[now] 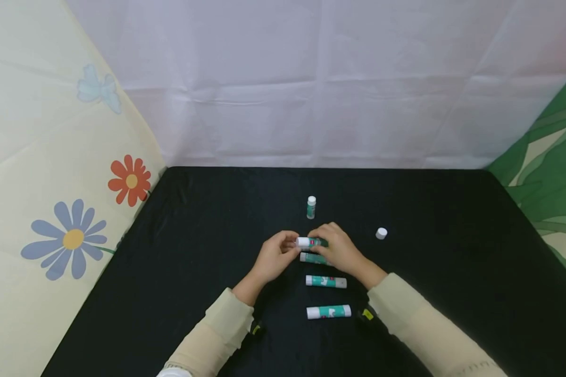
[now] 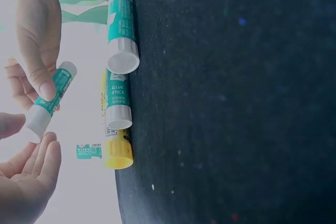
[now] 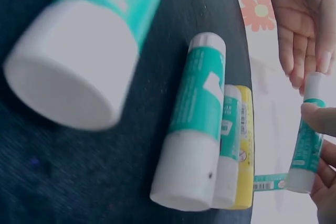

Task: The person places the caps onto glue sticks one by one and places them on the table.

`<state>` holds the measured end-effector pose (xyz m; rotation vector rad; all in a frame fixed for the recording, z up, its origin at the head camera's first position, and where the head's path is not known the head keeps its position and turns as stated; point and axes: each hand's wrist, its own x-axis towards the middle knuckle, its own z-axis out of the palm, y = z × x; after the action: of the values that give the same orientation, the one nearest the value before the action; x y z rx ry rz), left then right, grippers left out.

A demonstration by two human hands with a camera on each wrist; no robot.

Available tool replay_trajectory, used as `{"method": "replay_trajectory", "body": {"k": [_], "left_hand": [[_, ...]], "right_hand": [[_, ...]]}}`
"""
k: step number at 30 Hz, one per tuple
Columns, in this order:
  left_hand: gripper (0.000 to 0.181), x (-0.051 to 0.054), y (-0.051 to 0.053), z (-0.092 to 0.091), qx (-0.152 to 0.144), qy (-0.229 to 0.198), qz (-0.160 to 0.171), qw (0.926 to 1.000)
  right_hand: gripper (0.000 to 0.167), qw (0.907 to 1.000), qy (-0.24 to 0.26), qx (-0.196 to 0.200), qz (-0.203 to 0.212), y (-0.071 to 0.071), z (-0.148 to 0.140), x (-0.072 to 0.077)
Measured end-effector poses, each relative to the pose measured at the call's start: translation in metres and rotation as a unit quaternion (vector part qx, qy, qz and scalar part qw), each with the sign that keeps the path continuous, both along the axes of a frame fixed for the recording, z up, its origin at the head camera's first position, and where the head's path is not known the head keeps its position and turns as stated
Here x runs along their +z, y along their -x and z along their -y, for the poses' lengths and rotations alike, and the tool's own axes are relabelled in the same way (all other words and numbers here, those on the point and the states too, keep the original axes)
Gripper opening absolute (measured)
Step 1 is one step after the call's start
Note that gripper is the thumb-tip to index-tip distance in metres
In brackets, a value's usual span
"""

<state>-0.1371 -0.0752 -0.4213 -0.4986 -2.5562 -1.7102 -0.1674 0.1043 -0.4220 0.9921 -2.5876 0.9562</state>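
Observation:
Above the black table, a green-and-white glue stick (image 1: 306, 242) is held sideways between the two hands. My right hand (image 1: 340, 250) grips its green body, thumb pressed along the label (image 3: 305, 142). At the other end, my left hand (image 1: 274, 257) has its thumb and extended fingers beside the white end (image 3: 315, 83); a firm pinch is not visible. Below lie more glue sticks: one partly behind the right hand (image 1: 314, 258), a middle one (image 1: 326, 281) and a nearest one (image 1: 328, 312). The wrist views also show a yellow tube (image 2: 119, 153), hidden in the head view.
A small glue stick (image 1: 311, 208) stands upright beyond the hands. Farther right sits a loose white cap (image 1: 381, 233). Black cloth covers the table (image 1: 207, 209), and a white curtain (image 1: 264, 104) hangs behind its far edge.

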Motion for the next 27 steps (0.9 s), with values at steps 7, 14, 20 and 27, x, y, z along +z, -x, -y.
{"method": "replay_trajectory", "body": {"k": [7, 14, 20, 27], "left_hand": [[0.023, -0.005, 0.01, 0.004, 0.012, 0.017, 0.018, 0.9996], [0.023, -0.005, 0.016, 0.01, 0.016, 0.028, 0.025, 0.9992], [0.023, -0.007, 0.024, 0.011, 0.029, 0.04, 0.039, 0.998], [0.026, -0.008, 0.036, 0.01, 0.043, 0.041, 0.06, 0.9964]], "right_hand": [[0.022, 0.9984, -0.009, -0.035, 0.044, 0.011, -0.004, -0.002], [0.022, 0.9963, -0.025, -0.055, 0.061, 0.025, -0.013, -0.007], [0.023, 0.9925, -0.045, -0.071, 0.089, 0.034, -0.015, -0.01], [0.024, 0.99, -0.069, -0.064, 0.105, 0.043, -0.017, -0.013]]}}
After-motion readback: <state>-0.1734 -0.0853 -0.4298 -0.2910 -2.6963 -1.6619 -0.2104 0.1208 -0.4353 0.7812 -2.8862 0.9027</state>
